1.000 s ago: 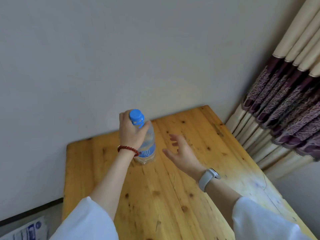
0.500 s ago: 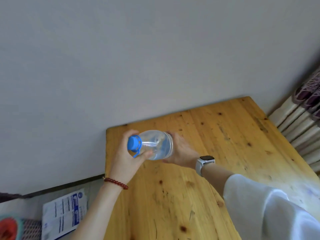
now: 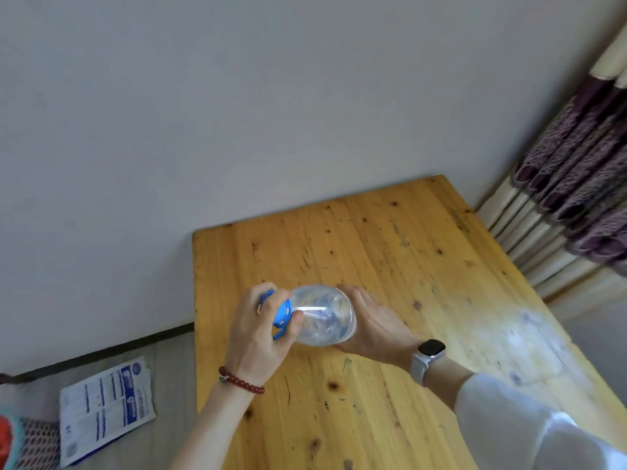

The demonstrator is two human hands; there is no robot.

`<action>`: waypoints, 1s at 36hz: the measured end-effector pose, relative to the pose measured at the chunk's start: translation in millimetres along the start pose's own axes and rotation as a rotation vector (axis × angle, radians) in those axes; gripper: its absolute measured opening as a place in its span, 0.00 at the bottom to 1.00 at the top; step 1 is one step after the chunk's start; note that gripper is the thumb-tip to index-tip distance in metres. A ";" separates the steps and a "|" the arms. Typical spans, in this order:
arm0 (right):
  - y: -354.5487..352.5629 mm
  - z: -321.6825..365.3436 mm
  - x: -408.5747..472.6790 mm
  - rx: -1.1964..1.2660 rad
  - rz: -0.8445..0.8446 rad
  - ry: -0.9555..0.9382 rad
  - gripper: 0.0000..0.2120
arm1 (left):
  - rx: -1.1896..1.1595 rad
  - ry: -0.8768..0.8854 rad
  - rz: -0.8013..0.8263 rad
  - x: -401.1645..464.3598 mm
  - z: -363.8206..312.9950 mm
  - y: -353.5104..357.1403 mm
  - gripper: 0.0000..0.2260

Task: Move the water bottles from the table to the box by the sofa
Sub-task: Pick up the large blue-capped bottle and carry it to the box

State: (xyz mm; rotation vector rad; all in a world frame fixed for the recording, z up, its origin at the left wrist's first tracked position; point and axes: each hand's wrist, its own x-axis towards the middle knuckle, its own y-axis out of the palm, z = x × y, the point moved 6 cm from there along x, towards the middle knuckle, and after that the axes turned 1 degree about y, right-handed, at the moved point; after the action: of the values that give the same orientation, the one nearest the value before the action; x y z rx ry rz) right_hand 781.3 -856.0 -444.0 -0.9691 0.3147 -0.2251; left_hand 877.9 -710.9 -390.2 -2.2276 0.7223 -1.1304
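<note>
A clear water bottle [image 3: 322,315] with a blue cap [image 3: 281,312] is held tilted on its side above the wooden table [image 3: 390,252], cap end pointing towards me and to the left. My left hand [image 3: 261,337] grips the cap end, fingers curled round it. My right hand [image 3: 376,323] cups the bottle's far end from the right, fingers behind it. No other bottle shows on the table. The box and the sofa are out of view.
A grey wall [image 3: 237,113] runs behind the table. Patterned purple and cream curtains [image 3: 576,184] hang at the right. On the floor at the left lie a white and blue printed pack [image 3: 105,405] and a red and patterned item [image 3: 13,439].
The bottle stood upright on the table with my left hand on its cap; now it is lifted and tipped sideways, and my right hand has closed in on its base. The view swung left.
</note>
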 end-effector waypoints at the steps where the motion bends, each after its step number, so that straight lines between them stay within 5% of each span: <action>1: -3.5 -4.3 -14.0 -0.004 -0.008 0.018 0.44 | -0.022 0.017 0.000 -4.7 -9.1 3.7 0.13; 13: -22.7 -69.9 -224.7 0.076 -0.150 0.400 0.41 | -0.303 0.281 0.147 -43.7 -174.7 64.1 0.08; 21: -17.6 -99.1 -429.0 0.116 -0.399 0.665 0.32 | -0.480 0.481 0.351 -125.8 -329.1 103.0 0.09; 29: 17.1 -64.7 -684.0 0.201 -0.680 0.906 0.21 | -0.775 0.742 0.526 -272.2 -521.5 111.9 0.07; 36: 101.0 -37.0 -886.2 0.179 -0.788 1.255 0.29 | -0.958 0.895 0.819 -430.0 -656.2 110.9 0.06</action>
State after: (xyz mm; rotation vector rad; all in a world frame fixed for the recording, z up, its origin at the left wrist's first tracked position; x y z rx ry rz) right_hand -52.9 -540.5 -405.0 -0.6196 1.0194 -1.5768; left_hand 88.5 -646.2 -367.7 -1.4921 2.6774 -1.4262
